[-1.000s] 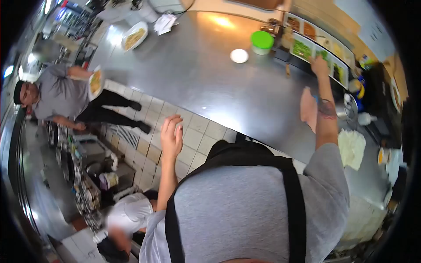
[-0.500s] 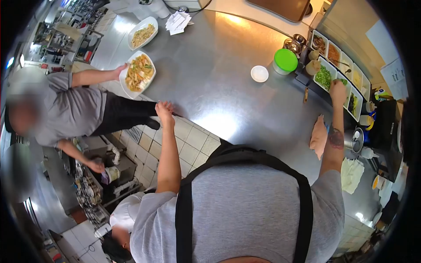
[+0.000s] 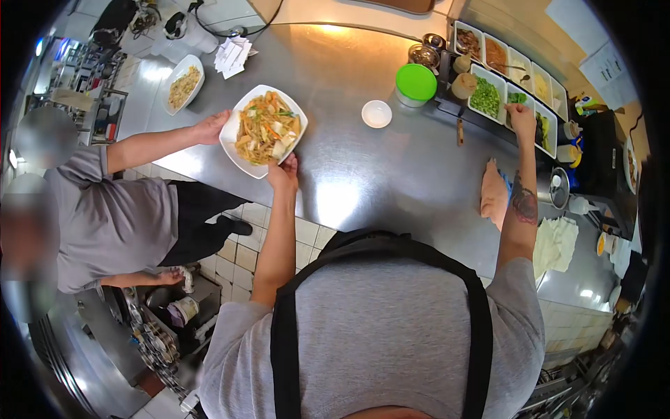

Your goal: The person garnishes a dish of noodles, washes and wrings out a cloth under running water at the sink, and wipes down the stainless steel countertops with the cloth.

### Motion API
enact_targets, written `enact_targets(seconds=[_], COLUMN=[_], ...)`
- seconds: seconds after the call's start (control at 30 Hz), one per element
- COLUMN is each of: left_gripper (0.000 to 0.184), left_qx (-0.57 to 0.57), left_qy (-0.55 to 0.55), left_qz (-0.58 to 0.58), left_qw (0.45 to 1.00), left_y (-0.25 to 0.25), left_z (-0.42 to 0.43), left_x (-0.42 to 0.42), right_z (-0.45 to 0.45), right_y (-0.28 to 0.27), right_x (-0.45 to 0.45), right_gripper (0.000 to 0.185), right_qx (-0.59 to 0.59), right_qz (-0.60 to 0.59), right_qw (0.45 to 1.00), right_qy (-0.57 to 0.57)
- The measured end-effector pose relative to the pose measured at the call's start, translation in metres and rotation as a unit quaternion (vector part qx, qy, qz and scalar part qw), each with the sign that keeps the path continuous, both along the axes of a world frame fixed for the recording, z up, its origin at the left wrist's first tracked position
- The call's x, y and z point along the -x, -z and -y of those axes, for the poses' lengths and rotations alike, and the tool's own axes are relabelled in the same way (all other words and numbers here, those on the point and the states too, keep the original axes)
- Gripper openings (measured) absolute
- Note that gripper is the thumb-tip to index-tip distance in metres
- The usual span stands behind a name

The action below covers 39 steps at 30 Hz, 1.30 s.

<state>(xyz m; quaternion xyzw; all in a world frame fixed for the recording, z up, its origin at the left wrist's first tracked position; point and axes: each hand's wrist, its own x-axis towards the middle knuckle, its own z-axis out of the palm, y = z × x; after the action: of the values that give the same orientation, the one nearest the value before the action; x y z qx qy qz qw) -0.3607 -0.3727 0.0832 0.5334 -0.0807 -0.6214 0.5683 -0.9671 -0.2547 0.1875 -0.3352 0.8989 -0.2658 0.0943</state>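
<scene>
A white square bowl (image 3: 230,143) of noodles (image 3: 269,129) with vegetables is over the left part of the steel counter. My left hand (image 3: 283,174) grips its near rim. On the bowl's left side, a co-worker's hand (image 3: 211,128) also touches the rim. Far to the right, my right hand (image 3: 518,119) reaches into a topping tub, its fingers pinched at some green leaves (image 3: 516,98). Beside that tub is another tub of chopped green herbs (image 3: 485,96). What lies between my right fingertips is partly hidden.
A second bowl of rice-like food (image 3: 183,89) stands at the counter's far left, near paper slips (image 3: 233,56). A small white dish (image 3: 377,114) and a green-lidded container (image 3: 416,84) are mid-counter. A cloth (image 3: 555,244) lies at right. The co-worker (image 3: 118,216) stands at left.
The noodle bowl has moved right over the counter in the co-worker's hand. My left hand has come up to its rim. My right hand stays at the toppings.
</scene>
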Motion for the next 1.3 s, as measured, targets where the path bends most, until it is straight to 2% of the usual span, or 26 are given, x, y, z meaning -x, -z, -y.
enact_targets(seconds=[0.13,0.23,0.33,0.47,0.5,0.53,0.57,0.67,0.73,0.77,0.83,0.93,1.03,1.07,1.1,1.13,1.2,1.23,1.27,1.3], left_gripper=[0.028,0.035,0.038,0.039,0.043,0.031,0.031,0.030,0.030,0.030,0.031,0.040,0.046,0.048,0.052,0.052,0.055,0.055,0.055,0.055], left_qx=[-0.039,-0.058,-0.068,-0.065,-0.058,-0.067,-0.066,-0.046,-0.054,-0.065,-0.057,-0.062,-0.077,-0.082,-0.086,-0.083,0.020,0.021,0.013,0.009], left_qy=[0.058,0.148,0.287,0.424,0.464,0.464,0.471,0.534,0.551,0.560,0.568,0.579,0.603,0.638,0.671,0.670,0.781,0.780,0.758,0.734], left_qz=[-0.006,0.017,0.025,0.013,0.009,0.008,0.005,-0.020,-0.018,-0.014,-0.023,-0.034,-0.074,-0.087,-0.098,-0.096,0.071,0.074,0.097,0.119], left_qw=[0.998,0.987,0.955,0.903,0.884,0.883,0.879,0.844,0.833,0.826,0.821,0.812,0.791,0.761,0.730,0.732,0.620,0.621,0.645,0.668], left_y=[-0.019,-0.025,-0.037,-0.047,-0.048,-0.045,-0.043,-0.040,-0.038,-0.038,-0.039,-0.047,-0.051,-0.055,-0.058,-0.061,-0.065,-0.068,-0.074,-0.079], left_z=[-0.056,-0.096,-0.129,-0.159,-0.163,-0.166,-0.168,-0.171,-0.173,-0.173,-0.172,-0.173,-0.161,-0.155,-0.148,-0.144,-0.133,-0.129,-0.126,-0.123], left_x=[0.028,0.044,0.062,0.099,0.109,0.124,0.138,0.168,0.190,0.200,0.213,0.226,0.230,0.228,0.225,0.220,0.208,0.200,0.193,0.186], right_z=[-0.004,-0.009,-0.025,-0.064,-0.075,-0.085,-0.094,-0.119,-0.132,-0.135,-0.139,-0.148,-0.138,-0.130,-0.119,-0.109,-0.077,-0.060,-0.045,-0.030], right_y=[-0.008,-0.004,-0.028,-0.072,-0.073,-0.064,-0.055,-0.064,-0.049,-0.042,-0.033,-0.035,-0.037,-0.036,-0.036,-0.035,-0.033,-0.033,-0.027,-0.021], right_x=[0.005,0.017,-0.004,-0.072,-0.085,-0.096,-0.109,-0.170,-0.181,-0.180,-0.176,-0.173,-0.157,-0.149,-0.139,-0.128,-0.099,-0.085,-0.073,-0.062], right_gripper=[0.030,0.029,0.026,0.021,0.020,0.018,0.017,0.013,0.006,0.006,0.011,0.011,0.008,0.008,0.005,0.003,0.005,0.007,0.007,0.010], right_qx=[0.040,0.068,0.082,0.114,0.115,0.125,0.134,0.095,0.119,0.118,0.189,0.243,0.207,0.211,0.248,0.284,0.250,0.210,0.215,0.105], right_qz=[-0.004,0.004,0.011,0.056,0.076,0.088,0.101,0.098,-0.003,-0.005,-0.233,-0.297,-0.295,-0.297,-0.229,-0.158,-0.177,-0.197,-0.197,-0.235], right_qw=[0.999,0.997,0.996,0.989,0.986,0.984,0.981,0.989,0.984,0.985,0.940,0.910,0.922,0.921,0.935,0.943,0.951,0.957,0.956,0.966], right_qy=[-0.004,-0.023,-0.038,-0.071,-0.092,-0.097,-0.101,-0.057,-0.133,-0.127,-0.163,-0.156,-0.143,-0.141,-0.107,-0.075,-0.046,-0.016,-0.016,-0.015])
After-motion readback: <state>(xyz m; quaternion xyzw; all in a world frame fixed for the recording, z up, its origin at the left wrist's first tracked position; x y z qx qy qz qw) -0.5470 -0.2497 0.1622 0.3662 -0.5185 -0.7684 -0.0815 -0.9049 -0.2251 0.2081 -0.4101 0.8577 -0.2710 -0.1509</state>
